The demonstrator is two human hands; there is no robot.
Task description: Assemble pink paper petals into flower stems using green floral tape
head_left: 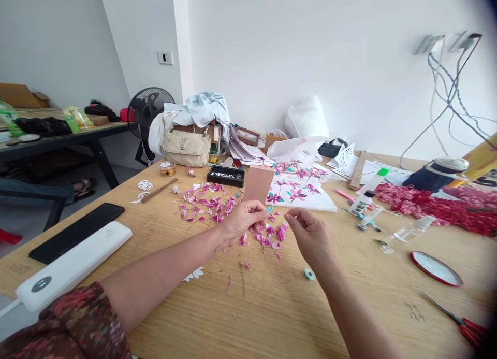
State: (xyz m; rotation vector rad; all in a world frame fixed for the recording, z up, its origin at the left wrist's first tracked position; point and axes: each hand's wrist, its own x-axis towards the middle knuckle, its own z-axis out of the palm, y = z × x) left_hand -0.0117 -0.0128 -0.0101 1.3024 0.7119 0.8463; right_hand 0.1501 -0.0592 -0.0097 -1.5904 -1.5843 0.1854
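My left hand (248, 221) is closed in a pinch above the table, with a small teal petal (269, 209) at its fingertips. Just to the right, my right hand (309, 233) is also pinched, level with the left and apart from it; whatever is between those fingertips is too small to make out. Behind the left hand stands a flat brown card (258, 183), its lower edge hidden by the fingers. Loose pink petals (207, 202) lie scattered beyond my hands, and more pink blossoms (267, 237) are beneath them. Pressed pink-and-teal flowers (297, 193) rest on white sheets behind.
On the right are scissors (458, 317), a red-rimmed round dish (436, 268), small bottles (361, 202) and dark pink flower bunches (423, 203). A teal spool (309, 274) sits near my right wrist. A white power bank (73, 266) and black phone (77, 232) lie left.
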